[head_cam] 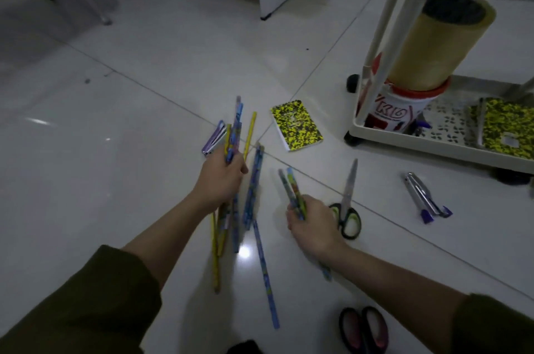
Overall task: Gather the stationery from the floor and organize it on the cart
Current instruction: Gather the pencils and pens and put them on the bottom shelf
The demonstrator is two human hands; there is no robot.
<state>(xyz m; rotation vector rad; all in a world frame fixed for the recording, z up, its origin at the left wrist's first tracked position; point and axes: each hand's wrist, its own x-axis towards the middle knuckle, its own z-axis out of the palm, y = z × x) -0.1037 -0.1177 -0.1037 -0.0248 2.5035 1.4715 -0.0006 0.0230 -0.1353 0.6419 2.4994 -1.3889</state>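
Observation:
My left hand grips a bundle of blue and yellow pencils above the tiled floor. My right hand holds two patterned pencils close to the floor. Between the hands, more blue pencils lie on the tiles, one long blue pencil reaching toward me. Green-handled scissors lie just right of my right hand. A yellow-black notebook lies on the floor ahead. The cream cart stands at the right.
A purple stapler-like tool lies beyond my left hand and a silver-purple tool to the right. Pink-handled scissors are near me. The cart's bottom tray holds a white tub, a tape roll and another notebook.

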